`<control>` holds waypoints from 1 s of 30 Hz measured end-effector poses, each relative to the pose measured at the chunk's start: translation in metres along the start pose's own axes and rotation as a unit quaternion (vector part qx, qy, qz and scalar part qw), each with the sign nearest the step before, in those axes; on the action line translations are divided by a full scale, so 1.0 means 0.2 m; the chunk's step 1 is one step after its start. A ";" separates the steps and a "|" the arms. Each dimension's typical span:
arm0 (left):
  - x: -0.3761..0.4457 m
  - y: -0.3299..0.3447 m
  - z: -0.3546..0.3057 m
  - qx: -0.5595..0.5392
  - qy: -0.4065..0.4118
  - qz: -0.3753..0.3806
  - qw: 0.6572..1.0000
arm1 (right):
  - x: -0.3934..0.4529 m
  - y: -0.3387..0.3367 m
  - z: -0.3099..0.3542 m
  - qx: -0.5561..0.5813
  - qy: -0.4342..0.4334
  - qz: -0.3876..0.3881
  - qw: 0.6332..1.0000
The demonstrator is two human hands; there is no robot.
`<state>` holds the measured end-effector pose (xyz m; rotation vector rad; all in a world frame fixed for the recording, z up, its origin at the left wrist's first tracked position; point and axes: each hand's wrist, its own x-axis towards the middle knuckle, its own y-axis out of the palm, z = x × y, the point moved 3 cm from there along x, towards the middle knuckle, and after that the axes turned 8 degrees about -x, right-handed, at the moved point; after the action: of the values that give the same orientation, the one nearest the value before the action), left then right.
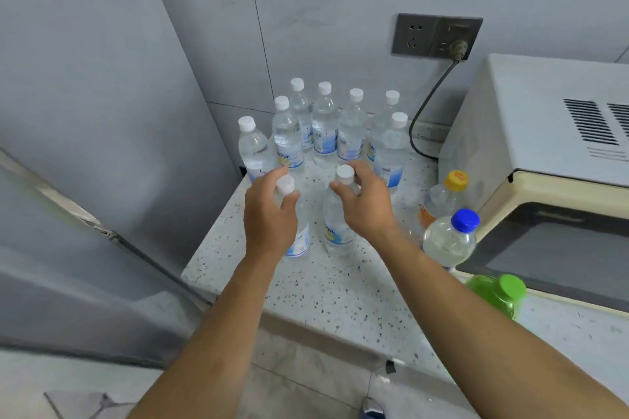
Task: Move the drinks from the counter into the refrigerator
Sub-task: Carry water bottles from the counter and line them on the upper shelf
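Note:
Several clear water bottles with white caps [325,122] stand upright on the speckled counter [326,286]. My left hand [269,214] curls round the neck of the near-left water bottle [299,238], thumb just under its cap. My right hand [366,201] wraps round the neck of the near-right water bottle [335,231], its fingers behind the cap. Both bottles stand on the counter. The grey refrigerator [88,119] fills the left side, its door edge angled toward me.
A cream microwave [544,160] sits on the right, plugged into a wall socket [437,36] by a dark cable. In front of it stand a yellow-capped bottle [446,194], a blue-capped bottle [449,238] and a green bottle [498,292].

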<state>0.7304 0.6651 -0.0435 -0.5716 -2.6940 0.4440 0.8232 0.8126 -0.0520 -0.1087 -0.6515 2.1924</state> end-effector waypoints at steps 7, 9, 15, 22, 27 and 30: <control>-0.13 0.05 0.18 -0.064 -0.067 0.034 0.995 | -0.09 0.01 -0.01 -0.005 0.005 -0.004 1.000; -0.14 0.06 0.25 -0.064 -0.100 0.038 0.992 | -0.07 0.03 -0.04 -0.021 0.034 0.018 0.999; -0.20 0.11 0.42 -0.080 -0.194 0.062 0.976 | -0.12 0.11 -0.21 -0.001 0.143 0.073 0.987; -0.26 0.08 0.45 -0.121 -0.232 0.055 0.964 | -0.27 0.11 -0.28 0.044 0.132 0.032 0.990; -0.40 0.00 0.46 -0.175 -0.242 0.024 0.954 | -0.50 0.07 -0.31 0.097 0.134 -0.029 0.986; -0.55 -0.08 0.45 -0.221 -0.264 0.023 0.938 | -0.64 0.03 -0.33 0.116 0.131 -0.030 0.984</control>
<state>0.7837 0.5820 -0.1478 -0.7173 -3.3365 -0.0193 0.9212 0.7426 -0.1303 -0.2480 -0.2462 2.1306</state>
